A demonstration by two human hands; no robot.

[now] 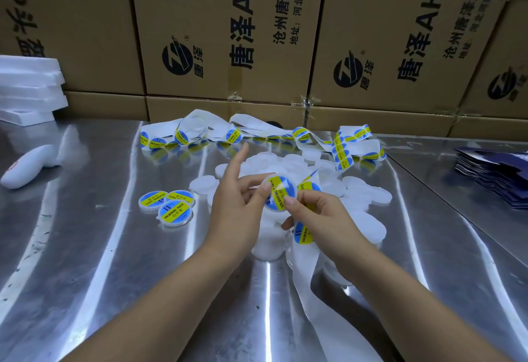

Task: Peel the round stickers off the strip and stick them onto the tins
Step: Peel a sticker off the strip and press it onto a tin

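Three finished tins (168,207) lie together left of the counter's (100,276) middle, each wearing its blue-and-yellow soldering-paste sticker. From the head camera, that is all we can count as done. A fourth, the held tin (278,194), is up above the heap between our hands with a sticker already on its lid.

Our left hand (240,204) pinches that tin by its rim with thumb and curled fingers, the index finger pointing free. Our right hand (323,214) is narrow, one fingertip (289,201) pressing on the sticker's edge and the other fingers curled. The sticker strip (304,233) runs behind them, so we judge it is gripped there, though the grip itself is hidden. Bare backing paper (304,284) trails from that hand toward the counter's near edge.

Much more is left. A heap of plain white tins (363,193) sits mid-counter, and loops of loaded strip lie along the far edge. We judge the job barely begun.

Cardboard boxes (228,33) wall the far edge, foam sheets (28,90) sit at the far left corner, and dark flat cartons (491,176) lie at the right edge.
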